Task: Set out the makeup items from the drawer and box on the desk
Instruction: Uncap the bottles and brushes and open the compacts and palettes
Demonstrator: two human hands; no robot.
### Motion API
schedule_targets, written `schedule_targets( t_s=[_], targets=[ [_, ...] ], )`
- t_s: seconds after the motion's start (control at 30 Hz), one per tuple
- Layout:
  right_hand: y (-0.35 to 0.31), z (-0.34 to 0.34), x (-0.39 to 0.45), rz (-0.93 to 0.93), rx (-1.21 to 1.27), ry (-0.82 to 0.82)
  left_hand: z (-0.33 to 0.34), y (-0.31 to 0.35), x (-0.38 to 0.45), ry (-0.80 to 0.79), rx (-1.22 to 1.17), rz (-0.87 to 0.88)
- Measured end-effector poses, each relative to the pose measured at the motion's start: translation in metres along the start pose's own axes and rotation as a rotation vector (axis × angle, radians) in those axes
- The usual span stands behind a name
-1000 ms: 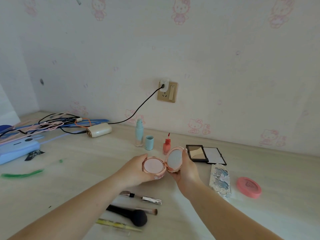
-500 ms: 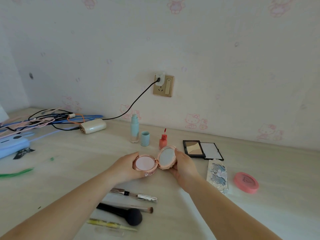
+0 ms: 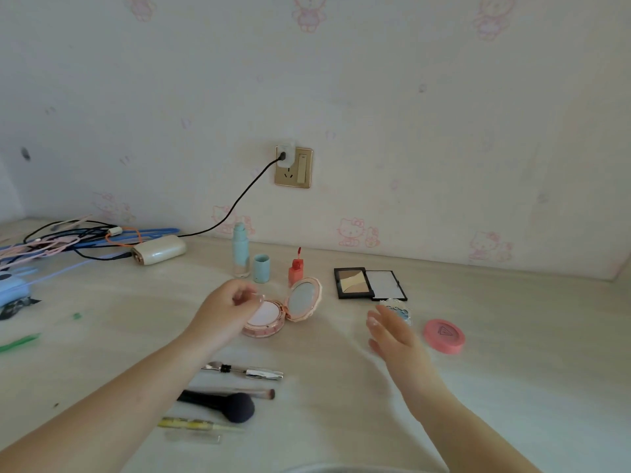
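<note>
The step in hand is judged to be the placing of the pink compact (image 3: 273, 312), which is seen lying on the desk (image 3: 102, 336) with its lid propped open and its mirror upright. It lies just under and beside the fingertips of the left hand (image 3: 227, 312), well apart from the fingers of the right hand (image 3: 392, 331). Whether the left fingers touch its rim cannot be told, as they are blurred.

The left hand is held above the near edge of the compact, wrist low, fingers loosely curled with nothing seen between them. The right hand is held out flat with fingers straight and slightly spread, nothing gripped, palm turned inward; a small blue patterned case (image 3: 397, 307) is partly hidden just beyond its fingertips, and a round pink pot (image 3: 444, 336) lies just to their outer side.

A dark open palette (image 3: 368, 284) is set beyond the right fingers, a red bottle (image 3: 295, 269) beyond the left ones, and brushes (image 3: 222, 404) lie nearer the body.

Next, another item would probably have to be fetched from the drawer or box, neither of which is seen; both hands would need to be drawn clear without the propped lid being knocked.
</note>
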State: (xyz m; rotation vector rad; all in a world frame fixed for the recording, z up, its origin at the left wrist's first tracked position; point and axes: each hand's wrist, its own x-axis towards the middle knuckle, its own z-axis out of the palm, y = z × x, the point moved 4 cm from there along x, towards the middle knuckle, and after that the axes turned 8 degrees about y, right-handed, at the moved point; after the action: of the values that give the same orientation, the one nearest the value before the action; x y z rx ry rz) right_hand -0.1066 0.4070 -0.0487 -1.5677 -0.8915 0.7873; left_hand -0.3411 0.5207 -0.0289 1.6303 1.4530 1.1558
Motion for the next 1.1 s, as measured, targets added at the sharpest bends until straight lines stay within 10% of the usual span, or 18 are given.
schedule_targets(
  t_s=[0.37, 0.67, 1.1],
  targets=[
    [0.024, -0.043, 0.009, -0.113, -0.231, 0.119, 0.112, 0.045, -0.055, -0.450, 0.114, 0.140],
    [0.021, -0.042, 0.016, -0.136, -0.259, 0.043, 0.179, 0.048, -0.056, -0.379, 0.576, 0.229],
    [0.023, -0.037, 0.007, -0.133, -0.109, 0.016, 0.154, 0.055, -0.059, -0.124, -0.164, 0.006]
  ],
)
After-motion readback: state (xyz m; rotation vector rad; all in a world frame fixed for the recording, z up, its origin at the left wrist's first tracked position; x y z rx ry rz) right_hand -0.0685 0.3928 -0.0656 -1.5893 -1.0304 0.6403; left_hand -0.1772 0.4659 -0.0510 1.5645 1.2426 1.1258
